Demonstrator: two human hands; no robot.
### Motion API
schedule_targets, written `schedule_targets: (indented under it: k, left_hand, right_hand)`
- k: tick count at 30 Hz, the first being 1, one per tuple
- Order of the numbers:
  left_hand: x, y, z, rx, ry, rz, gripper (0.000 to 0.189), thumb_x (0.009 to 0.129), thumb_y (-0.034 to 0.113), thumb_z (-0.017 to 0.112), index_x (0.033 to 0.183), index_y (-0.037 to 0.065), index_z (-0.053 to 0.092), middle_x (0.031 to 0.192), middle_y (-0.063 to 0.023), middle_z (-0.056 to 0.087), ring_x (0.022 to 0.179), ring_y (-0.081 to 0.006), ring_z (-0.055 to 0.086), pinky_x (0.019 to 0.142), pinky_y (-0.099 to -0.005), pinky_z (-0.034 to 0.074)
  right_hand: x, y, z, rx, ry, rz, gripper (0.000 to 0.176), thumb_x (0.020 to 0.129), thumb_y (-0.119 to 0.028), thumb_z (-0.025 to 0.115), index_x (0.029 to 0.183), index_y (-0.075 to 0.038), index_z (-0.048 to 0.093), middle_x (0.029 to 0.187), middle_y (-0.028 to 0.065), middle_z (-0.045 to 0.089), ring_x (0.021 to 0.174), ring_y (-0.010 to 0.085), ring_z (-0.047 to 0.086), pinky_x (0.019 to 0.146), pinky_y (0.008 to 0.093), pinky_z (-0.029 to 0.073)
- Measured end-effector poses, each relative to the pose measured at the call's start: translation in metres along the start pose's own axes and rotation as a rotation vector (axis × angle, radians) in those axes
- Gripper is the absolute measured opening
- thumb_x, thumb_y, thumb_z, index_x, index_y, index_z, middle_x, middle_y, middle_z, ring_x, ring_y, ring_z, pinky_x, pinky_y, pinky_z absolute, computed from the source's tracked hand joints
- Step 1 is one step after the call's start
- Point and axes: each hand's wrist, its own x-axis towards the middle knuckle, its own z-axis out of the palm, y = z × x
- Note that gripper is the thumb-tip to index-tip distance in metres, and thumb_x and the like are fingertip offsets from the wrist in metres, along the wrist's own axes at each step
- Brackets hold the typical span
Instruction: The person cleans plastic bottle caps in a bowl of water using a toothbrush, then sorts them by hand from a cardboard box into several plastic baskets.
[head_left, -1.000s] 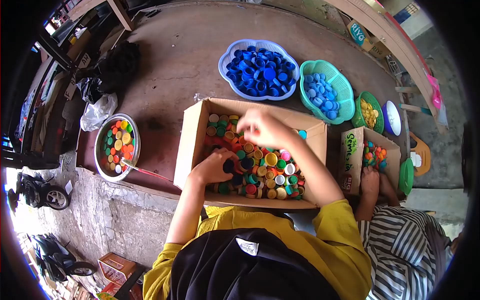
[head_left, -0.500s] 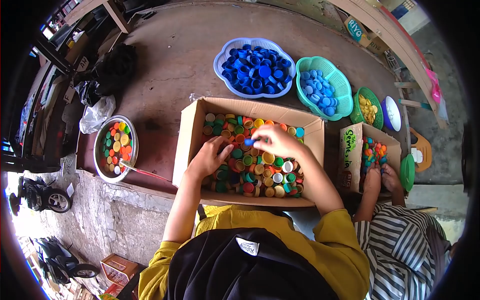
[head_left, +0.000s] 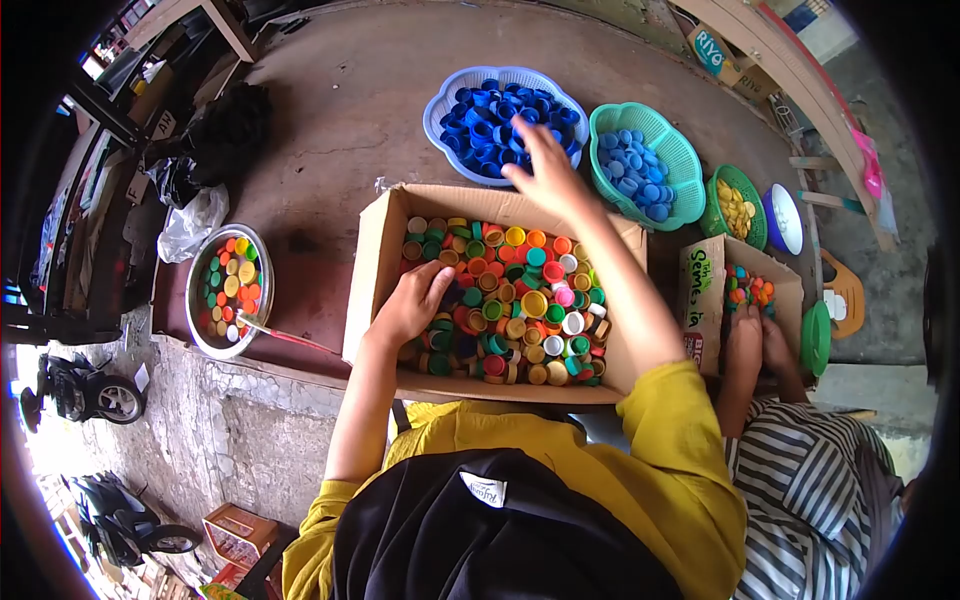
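Observation:
My right hand (head_left: pixel 550 170) reaches over the near edge of the lilac-blue basket (head_left: pixel 432 125), its fingers spread and no cap visible in them. Dark blue bottle caps (head_left: pixel 485 130) fill that basket. My left hand (head_left: pixel 412 303) lies at the left side of the cardboard box (head_left: pixel 378 240), thumb and fingers apart, on top of the mixed bottle caps (head_left: pixel 520 300). These caps are red, green, orange, yellow, white and pink. My right forearm passes across the box's right side and hides some of them.
A turquoise basket (head_left: pixel 685 160) of light blue caps, a green basket (head_left: pixel 712 215) of yellow caps and a white-and-purple bowl (head_left: pixel 785 220) stand to the right. A metal bowl (head_left: pixel 262 325) is left. A co-worker's hands (head_left: pixel 757 345) are in a smaller box (head_left: pixel 705 300).
My right hand has moved from above the mixed caps up to the blue basket. The dark blue cap has left its fingers. My left hand has shifted slightly up and left.

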Motion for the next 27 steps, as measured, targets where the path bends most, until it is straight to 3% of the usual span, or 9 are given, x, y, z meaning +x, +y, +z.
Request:
schedule_targets:
  k: [2,4,7,10,13,17,18,21,27]
  left_hand:
    - [0.001,0.001,-0.001,-0.132,-0.051,-0.135,0.039,0.097,0.034,0.039,0.096,-0.002,0.055,0.081,-0.0175,0.06,0.072,-0.028,0.057,0.069,-0.0333,0.046]
    - [0.002,0.0,-0.002,-0.277,-0.099,-0.245,0.043,0.098,0.036,0.034,0.098,-0.001,0.054,0.079,-0.0117,0.06,0.072,-0.0197,0.056,0.069,-0.0297,0.046]
    - [0.003,-0.003,-0.005,-0.502,-0.18,-0.225,0.042,0.099,0.036,0.031,0.1,0.0,0.054,0.082,-0.0061,0.058,0.077,-0.0109,0.055,0.068,-0.0254,0.046]
    - [-0.003,0.022,-0.002,-0.445,-0.011,-0.255,0.038,0.099,0.033,0.031,0.103,0.001,0.051,0.085,-0.0059,0.056,0.079,-0.0105,0.055,0.069,-0.0245,0.046]
    - [0.0,0.004,0.002,-0.578,-0.161,-0.18,0.034,0.099,0.031,0.034,0.106,0.002,0.049,0.092,-0.0061,0.056,0.084,-0.0107,0.055,0.073,-0.0236,0.046]
    - [0.0,-0.002,0.005,-0.164,-0.071,0.001,0.029,0.097,0.025,0.041,0.109,0.0,0.046,0.096,-0.0148,0.056,0.085,-0.0203,0.058,0.077,-0.0313,0.046]
    - [0.001,-0.01,0.008,-0.023,-0.017,0.061,0.025,0.09,0.02,0.05,0.105,0.0,0.05,0.093,-0.0177,0.055,0.086,-0.0282,0.058,0.077,-0.036,0.046]
    - [-0.002,-0.019,0.013,0.177,-0.2,0.15,0.023,0.083,0.016,0.056,0.099,0.0,0.054,0.091,-0.017,0.055,0.089,-0.0325,0.057,0.078,-0.0374,0.047]
    - [-0.005,-0.022,0.027,0.224,-0.3,0.07,0.028,0.072,0.013,0.065,0.098,0.005,0.056,0.098,-0.0167,0.051,0.089,-0.0313,0.057,0.078,-0.0381,0.048]
  right_hand:
    - [-0.023,-0.036,0.003,0.355,-0.125,0.05,0.049,0.074,-0.013,0.069,0.119,-0.003,0.05,0.104,0.0143,0.057,0.084,0.0235,0.059,0.075,0.0353,0.048]
    - [-0.049,-0.07,-0.002,0.444,-0.309,0.027,0.042,0.076,-0.012,0.069,0.115,-0.005,0.056,0.099,0.0098,0.057,0.08,0.0176,0.057,0.075,0.0311,0.048]
    - [-0.076,-0.095,0.001,0.41,-0.377,0.022,0.042,0.077,-0.018,0.069,0.114,-0.004,0.055,0.103,0.0114,0.055,0.086,0.0242,0.059,0.077,0.0341,0.049]
    - [-0.088,-0.1,0.01,0.459,-0.345,-0.007,0.038,0.076,-0.018,0.07,0.108,-0.003,0.057,0.098,0.011,0.055,0.085,0.0238,0.058,0.073,0.0334,0.049]
    - [-0.086,-0.097,0.015,0.438,-0.189,-0.104,0.031,0.075,-0.012,0.071,0.101,-0.001,0.057,0.094,0.0102,0.055,0.078,0.0197,0.058,0.066,0.0289,0.048]
    - [-0.074,-0.089,-0.001,0.517,-0.569,0.204,0.021,0.076,-0.006,0.069,0.093,-0.001,0.058,0.08,0.0075,0.061,0.068,0.0136,0.059,0.06,0.0258,0.049]
    - [-0.07,-0.082,0.0,0.547,-0.55,0.195,0.017,0.076,-0.004,0.068,0.091,-0.002,0.059,0.074,0.0052,0.062,0.064,0.0102,0.059,0.059,0.0248,0.049]
    - [-0.043,-0.052,0.003,0.554,-0.351,0.266,0.016,0.076,-0.004,0.068,0.089,-0.003,0.06,0.077,0.0041,0.063,0.067,0.009,0.059,0.06,0.0237,0.049]
    - [0.035,-0.002,-0.005,0.254,0.241,0.207,0.034,0.073,-0.007,0.072,0.104,-0.001,0.058,0.087,0.0101,0.063,0.066,0.0149,0.062,0.061,0.0256,0.052]
